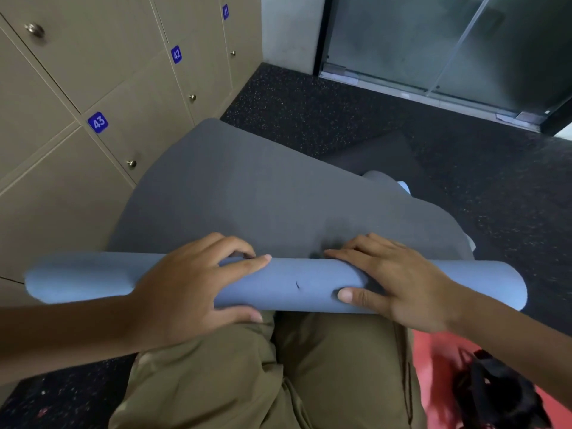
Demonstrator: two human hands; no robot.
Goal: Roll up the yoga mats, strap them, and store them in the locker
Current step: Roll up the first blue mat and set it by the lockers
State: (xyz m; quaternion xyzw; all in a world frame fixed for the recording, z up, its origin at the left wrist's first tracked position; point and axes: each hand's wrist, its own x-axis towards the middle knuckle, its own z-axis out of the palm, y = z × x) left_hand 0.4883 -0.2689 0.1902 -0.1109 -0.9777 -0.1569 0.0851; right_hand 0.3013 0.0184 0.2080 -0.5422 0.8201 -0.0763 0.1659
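A yoga mat, grey on its upper face and light blue on the back, lies on the dark floor in front of my knees. Its near end is rolled into a blue tube that spans the view from left to right. My left hand grips the roll left of centre, fingers over the top and thumb underneath. My right hand grips it right of centre the same way. The far end of the mat curls up, showing blue. Beige lockers numbered 41, 42 and 43 stand shut on the left.
A red mat lies at my lower right with black straps on it. A glass door and its metal threshold close the far side. Speckled black rubber floor lies between. My khaki trousers fill the bottom centre.
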